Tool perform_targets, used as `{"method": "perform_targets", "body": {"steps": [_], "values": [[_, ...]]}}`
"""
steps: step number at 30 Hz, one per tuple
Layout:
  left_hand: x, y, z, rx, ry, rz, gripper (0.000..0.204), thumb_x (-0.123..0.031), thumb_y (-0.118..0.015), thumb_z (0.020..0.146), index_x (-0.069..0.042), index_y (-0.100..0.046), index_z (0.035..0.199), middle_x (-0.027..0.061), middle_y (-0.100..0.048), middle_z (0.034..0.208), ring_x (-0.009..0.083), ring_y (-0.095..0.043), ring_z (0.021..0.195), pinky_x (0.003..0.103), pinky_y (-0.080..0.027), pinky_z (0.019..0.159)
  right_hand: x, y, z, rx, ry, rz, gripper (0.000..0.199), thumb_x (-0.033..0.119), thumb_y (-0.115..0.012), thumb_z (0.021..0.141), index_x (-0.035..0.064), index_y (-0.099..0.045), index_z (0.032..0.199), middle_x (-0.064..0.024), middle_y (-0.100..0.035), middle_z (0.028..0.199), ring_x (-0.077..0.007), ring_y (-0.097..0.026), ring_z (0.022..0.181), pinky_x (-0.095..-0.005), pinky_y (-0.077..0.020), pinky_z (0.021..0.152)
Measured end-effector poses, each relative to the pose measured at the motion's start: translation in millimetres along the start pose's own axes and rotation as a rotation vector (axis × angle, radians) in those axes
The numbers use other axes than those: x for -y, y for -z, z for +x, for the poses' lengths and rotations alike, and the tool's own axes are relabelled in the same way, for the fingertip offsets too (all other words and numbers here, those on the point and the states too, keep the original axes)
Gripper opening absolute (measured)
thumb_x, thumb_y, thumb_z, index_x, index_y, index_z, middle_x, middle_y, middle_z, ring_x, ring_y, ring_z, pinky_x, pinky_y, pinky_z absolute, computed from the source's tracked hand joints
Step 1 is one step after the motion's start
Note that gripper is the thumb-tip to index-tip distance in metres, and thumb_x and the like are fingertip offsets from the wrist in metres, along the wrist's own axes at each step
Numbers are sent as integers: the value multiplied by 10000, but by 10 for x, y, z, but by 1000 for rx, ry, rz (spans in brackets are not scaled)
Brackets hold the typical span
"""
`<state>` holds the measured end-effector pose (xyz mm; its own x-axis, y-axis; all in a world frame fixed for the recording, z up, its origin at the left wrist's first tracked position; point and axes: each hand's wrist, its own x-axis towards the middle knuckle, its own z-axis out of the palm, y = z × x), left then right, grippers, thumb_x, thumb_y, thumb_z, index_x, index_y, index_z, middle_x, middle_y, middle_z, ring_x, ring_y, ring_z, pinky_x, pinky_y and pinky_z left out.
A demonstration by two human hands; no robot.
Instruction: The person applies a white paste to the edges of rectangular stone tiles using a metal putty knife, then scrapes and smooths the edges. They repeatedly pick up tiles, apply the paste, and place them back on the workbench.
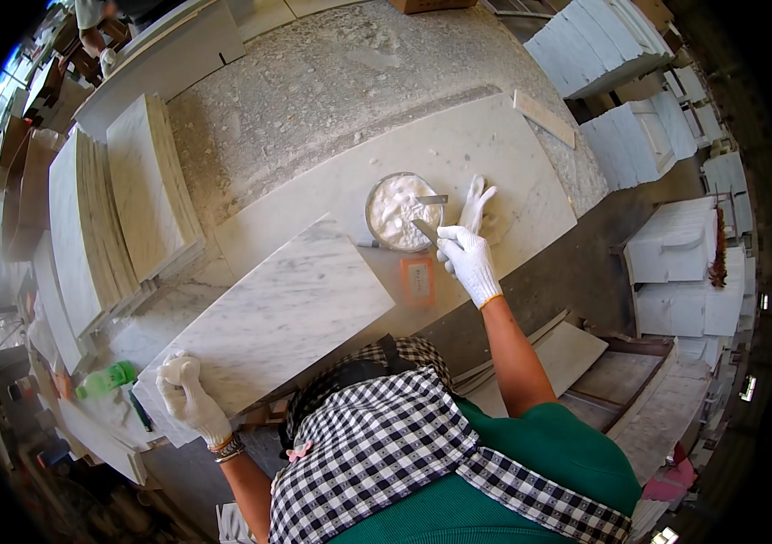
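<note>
Stacked pale stone rings the workshop in the head view: leaning slabs (155, 186) near 10 o'clock, white blocks (599, 45) near 1, and a grey surface (313, 82) strewn with crumbs at 12.

Nearer the middle I have a broad pale slab (527, 177), and a smaller marble slab (282, 304) that appears to overlap its lower-left part. The marble slab's long axis runs from between 7 and 8 o'clock up to between 1 and 2. My left hand (191, 399), gloved and with fingers curled, lies on its lower-left end; whether it grips the edge or only rests there, I cannot tell.

My right hand (468, 258), also gloved, is closed around a scraper (424, 232), its blade pointing to 10 o'clock over the metal bowl (369, 216) of white paste (393, 213). A second metal blade (433, 199) sits at the bowl's 3 o'clock side.

I judge the relation that counts to be this: bowl just off the right hand at 10 o'clock, marble slab beyond toward 8 to 9. For the paste the right hand is much the nearer; the left touches only the slab's far end. A loose glove (475, 207) lies just right of the bowl, an orange-bordered card (418, 282) just below it.
</note>
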<state>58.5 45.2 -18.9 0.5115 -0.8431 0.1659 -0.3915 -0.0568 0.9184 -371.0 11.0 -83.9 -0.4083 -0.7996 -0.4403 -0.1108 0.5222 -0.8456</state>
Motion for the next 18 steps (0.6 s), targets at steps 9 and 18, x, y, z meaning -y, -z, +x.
{"method": "perform_targets", "body": {"steps": [9, 18], "values": [[43, 41, -21, -11, 12, 16, 159, -149, -657, 989, -17, -671, 1077, 23, -663, 1046, 118, -589, 961, 280, -483, 897, 25, -29, 32, -2, 28, -13, 214, 123, -675, 950, 21, -718, 1134, -48, -699, 810, -85, -614, 665, -264, -492, 575], [42, -20, -73, -14, 60, -154, 109, 5, -650, 958, 14, -637, 1066, 70, -659, 1084, 160, -595, 1006, 310, -480, 962, 134, 133, -135, -15, 102, -31, 200, 71, -658, 966, 22, -719, 1150, -26, -676, 803, -60, -573, 635, -233, -453, 542]]}}
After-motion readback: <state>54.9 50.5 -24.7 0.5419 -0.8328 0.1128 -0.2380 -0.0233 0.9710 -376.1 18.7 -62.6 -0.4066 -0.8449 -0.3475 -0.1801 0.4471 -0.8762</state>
